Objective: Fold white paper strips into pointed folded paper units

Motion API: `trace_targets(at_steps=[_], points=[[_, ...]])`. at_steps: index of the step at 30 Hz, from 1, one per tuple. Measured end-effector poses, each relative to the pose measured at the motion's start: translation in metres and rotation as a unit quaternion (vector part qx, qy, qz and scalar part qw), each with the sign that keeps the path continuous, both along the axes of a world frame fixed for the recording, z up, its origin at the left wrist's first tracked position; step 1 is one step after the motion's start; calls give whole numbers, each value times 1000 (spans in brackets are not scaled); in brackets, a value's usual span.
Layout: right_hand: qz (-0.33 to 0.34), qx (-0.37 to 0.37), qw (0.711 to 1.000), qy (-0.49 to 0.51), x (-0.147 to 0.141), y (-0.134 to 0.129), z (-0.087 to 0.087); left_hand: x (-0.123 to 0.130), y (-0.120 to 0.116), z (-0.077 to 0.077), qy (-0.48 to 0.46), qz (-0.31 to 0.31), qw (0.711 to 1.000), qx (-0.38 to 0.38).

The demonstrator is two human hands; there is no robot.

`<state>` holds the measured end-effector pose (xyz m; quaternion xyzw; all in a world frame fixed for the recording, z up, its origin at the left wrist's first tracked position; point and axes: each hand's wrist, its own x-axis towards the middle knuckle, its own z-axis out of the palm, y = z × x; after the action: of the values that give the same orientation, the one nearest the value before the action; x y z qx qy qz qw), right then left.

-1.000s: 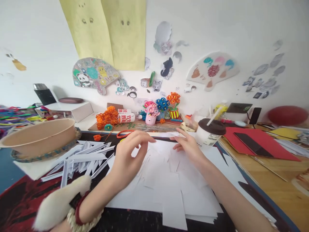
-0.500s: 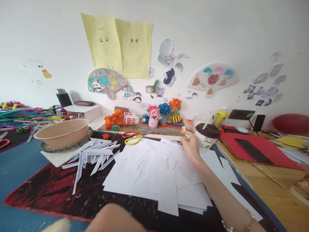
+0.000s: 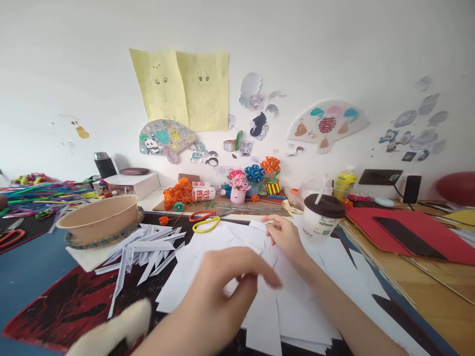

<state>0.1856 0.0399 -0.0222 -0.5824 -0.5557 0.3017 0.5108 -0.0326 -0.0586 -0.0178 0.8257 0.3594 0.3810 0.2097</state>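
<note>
A pile of white paper sheets (image 3: pixel 230 247) lies spread on the dark red-and-black mat (image 3: pixel 74 301) in front of me. My left hand (image 3: pixel 226 291) hovers low over the near part of the pile, fingers loosely apart and holding nothing. A fluffy white cuff (image 3: pixel 111 331) shows at its wrist. My right hand (image 3: pixel 285 238) rests on the far edge of the pile and pinches the edge of a small white paper piece (image 3: pixel 259 225) between thumb and fingers. A lidded paper cup (image 3: pixel 322 220) with a straw stands just to its right.
Folded white paper strips (image 3: pixel 144 245) lie fanned beside a tan bowl (image 3: pixel 98 217) on the left. Yellow- and red-handled scissors (image 3: pixel 205 221) lie beyond the pile. Pipe-cleaner flowers in pots (image 3: pixel 254 180) line the wall. Red sheets with a black slab (image 3: pixel 408 232) sit to the right, loose pipe cleaners (image 3: pixel 37 193) far left.
My left hand dropped out of sight, then came back up over the near sheets. My right hand shifted slightly left from beside the cup onto the small paper piece. The view tilted up.
</note>
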Motion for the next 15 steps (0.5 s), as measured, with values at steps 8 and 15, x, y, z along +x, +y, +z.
trace_targets(at_steps=[8,15], points=[[-2,-30,1000,-7,2,3,-1,47,61,38,351,-120,928,-34],[59,-41,997,36,-10,-3,-6,31,75,26,245,-104,960,-89]])
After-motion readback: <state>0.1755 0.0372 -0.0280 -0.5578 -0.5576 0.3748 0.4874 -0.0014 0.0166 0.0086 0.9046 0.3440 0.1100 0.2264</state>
